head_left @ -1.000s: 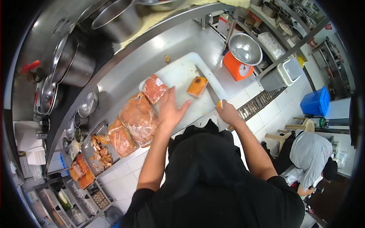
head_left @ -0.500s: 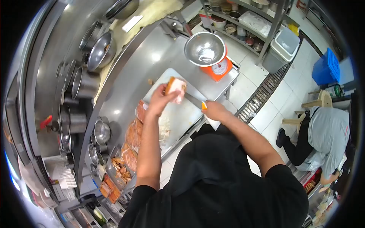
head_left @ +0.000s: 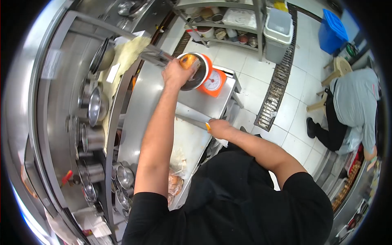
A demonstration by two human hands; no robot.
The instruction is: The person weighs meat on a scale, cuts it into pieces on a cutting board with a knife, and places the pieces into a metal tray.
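Observation:
My left hand (head_left: pixel 177 74) is closed on a piece of meat (head_left: pixel 189 62) with an orange-brown side, held over the metal bowl (head_left: pixel 191 85). That bowl rests on an orange scale (head_left: pixel 215 83) with a round white dial. Lower down, my right hand (head_left: pixel 218 128) is wrapped round the orange handle of a knife (head_left: pixel 191 121), whose blade points left over the white cutting board (head_left: pixel 185 141). Wrapped meat (head_left: pixel 174 185) lies at the board's near left edge, partly hidden by my left arm.
Metal pots (head_left: pixel 93 137) and bowls line the shelf at left. A storage rack (head_left: pixel 228 5) and a grey bin (head_left: pixel 279 34) stand ahead. At right, a person in a grey shirt (head_left: pixel 356 102) bends near stools, and a blue bin (head_left: pixel 332 32) stands behind.
My left hand has moved forward from above the board to the bowl, still holding the meat. My right hand keeps the knife over the board. The view has shifted.

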